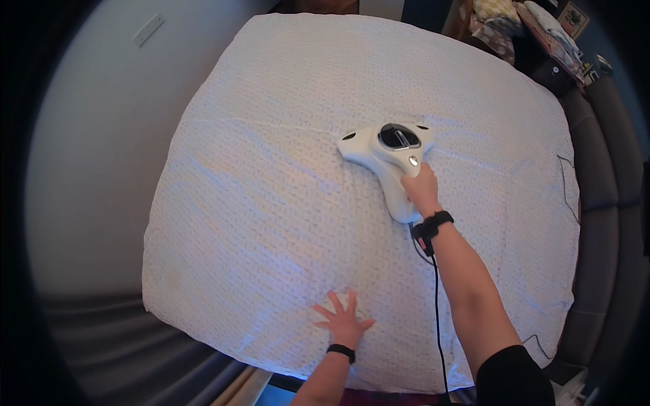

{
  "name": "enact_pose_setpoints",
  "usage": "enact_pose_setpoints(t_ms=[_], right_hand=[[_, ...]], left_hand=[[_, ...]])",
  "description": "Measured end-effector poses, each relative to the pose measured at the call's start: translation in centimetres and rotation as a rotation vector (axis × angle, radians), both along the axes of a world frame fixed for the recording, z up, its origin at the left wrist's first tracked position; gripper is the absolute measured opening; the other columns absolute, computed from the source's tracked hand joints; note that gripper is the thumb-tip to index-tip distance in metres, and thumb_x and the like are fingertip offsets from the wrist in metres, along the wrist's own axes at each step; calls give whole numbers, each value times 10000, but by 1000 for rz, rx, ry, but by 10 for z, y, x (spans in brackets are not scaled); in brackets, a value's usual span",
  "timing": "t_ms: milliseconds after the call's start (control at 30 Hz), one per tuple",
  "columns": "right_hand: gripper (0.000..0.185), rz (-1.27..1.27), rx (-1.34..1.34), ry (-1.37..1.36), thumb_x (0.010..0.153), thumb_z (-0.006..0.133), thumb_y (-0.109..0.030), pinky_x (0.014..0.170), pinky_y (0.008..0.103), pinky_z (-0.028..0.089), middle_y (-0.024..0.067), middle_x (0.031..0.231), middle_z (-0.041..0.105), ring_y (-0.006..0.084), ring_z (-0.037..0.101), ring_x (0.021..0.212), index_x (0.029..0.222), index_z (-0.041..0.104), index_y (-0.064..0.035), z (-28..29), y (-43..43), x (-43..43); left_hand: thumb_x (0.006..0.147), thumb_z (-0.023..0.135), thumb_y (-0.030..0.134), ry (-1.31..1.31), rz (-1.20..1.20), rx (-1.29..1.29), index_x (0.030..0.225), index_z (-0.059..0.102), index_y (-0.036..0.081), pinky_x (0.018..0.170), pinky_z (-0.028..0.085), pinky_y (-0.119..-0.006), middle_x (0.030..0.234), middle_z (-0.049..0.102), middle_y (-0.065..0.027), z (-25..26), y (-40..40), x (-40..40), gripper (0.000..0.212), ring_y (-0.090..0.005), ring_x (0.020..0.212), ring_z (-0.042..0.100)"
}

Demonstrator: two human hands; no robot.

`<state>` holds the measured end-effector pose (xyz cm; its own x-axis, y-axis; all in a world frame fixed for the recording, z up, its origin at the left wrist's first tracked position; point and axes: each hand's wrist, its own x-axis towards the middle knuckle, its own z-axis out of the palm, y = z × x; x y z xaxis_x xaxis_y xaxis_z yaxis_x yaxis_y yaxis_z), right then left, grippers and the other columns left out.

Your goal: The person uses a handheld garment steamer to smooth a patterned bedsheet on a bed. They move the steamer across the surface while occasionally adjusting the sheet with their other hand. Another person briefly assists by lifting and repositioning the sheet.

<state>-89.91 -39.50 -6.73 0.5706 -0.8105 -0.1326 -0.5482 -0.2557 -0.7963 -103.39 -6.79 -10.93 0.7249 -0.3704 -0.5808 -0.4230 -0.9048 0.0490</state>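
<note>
My right hand (pixel 422 189) grips the handle of a white handheld mattress vacuum cleaner (pixel 366 150). Its wide head lies on the patterned white sheet of a bed (pixel 244 213), right of the middle. A dark round cover with a silver trim sits on top of the head. Nearer to me, my left hand (pixel 345 320) presses flat on the sheet, fingers spread, holding nothing. Black bands circle both wrists. From the handle's rear end a black power cord (pixel 437 314) runs down past my right forearm to the bed's near edge.
A grey padded headboard (pixel 599 167) borders the right side. Folded bedding (pixel 500 20) is piled at the far right corner. On the left stand a pale wall with a socket strip (pixel 148 29) and a dark curtain (pixel 127 350). Thin wires (pixel 564 185) lie along the right edge.
</note>
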Motion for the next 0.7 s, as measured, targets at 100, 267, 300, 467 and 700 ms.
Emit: enact_pose_setpoints(t_ms=[100,267,300,467,700], right_hand=[[385,-49,-56,31,686,602,-188,772,467,475,268,878,627,433,594,867,997,537,27,-5,-4,54],[334,-82,40,1,696,586,-143,540,400,501,228,775,630,320,627,563,969,528,41,16,13,70],[320,-48,66,-20,700,579,-122,480,374,484,197,727,620,277,610,503,963,524,50,18,18,64],[295,85,269,-32,707,576,-96,456,327,465,154,722,602,205,580,488,964,526,41,28,70,-3],[247,49,289,-14,704,578,-98,472,318,457,132,700,588,187,569,509,918,530,15,39,136,-54]], left_hand=[[635,657,688,34,-22,5,1448,179,337,757,259,-820,1490,63,-252,4,0,6,1006,-694,1224,28],[684,709,526,92,-78,-160,1431,260,300,744,324,-779,1465,108,-280,12,18,18,901,-667,1229,105],[693,719,485,113,-92,-199,1430,269,287,756,339,-765,1466,117,-275,13,26,20,886,-645,1245,122],[662,757,391,-196,-41,-575,1434,287,200,959,263,-667,1482,145,-232,-21,122,124,923,-450,1347,169],[527,767,629,-49,-11,-32,1482,105,194,989,80,-715,1505,-40,-251,5,174,261,1240,-497,1360,-62]])
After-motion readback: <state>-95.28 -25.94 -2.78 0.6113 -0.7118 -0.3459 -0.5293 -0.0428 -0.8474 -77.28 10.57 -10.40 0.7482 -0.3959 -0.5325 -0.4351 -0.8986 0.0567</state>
